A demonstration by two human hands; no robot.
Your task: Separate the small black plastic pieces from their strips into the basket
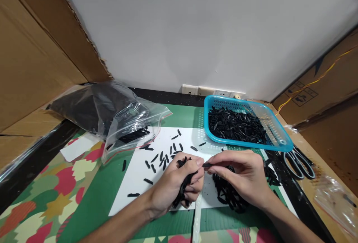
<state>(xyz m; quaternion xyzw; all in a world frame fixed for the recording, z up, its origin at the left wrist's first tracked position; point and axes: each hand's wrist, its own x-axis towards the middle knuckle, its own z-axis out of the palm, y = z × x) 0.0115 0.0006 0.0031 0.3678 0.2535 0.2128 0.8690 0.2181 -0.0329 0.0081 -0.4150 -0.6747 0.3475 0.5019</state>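
Note:
My left hand [175,183] is closed around a bunch of short black strips [183,192], their ends poking out above and below the fingers. Between the thumb and fingers of my right hand [246,174] is a single black strip [207,165], whose far end meets my left thumb and fingertips. Partly hidden beneath my right hand lies a heap of black strips [228,198]. More loose strips [167,158] are scattered on a white sheet [123,202] left of and behind my left hand. What the strips are made of I cannot tell.
A blue plastic basket [206,120] full of black strips stands at the back right, with scissors [298,164] beside it. At the back left lies a large clear zip bag [112,109] of dark material. Cardboard boxes [36,49] flank the table; a wall [190,30] is behind.

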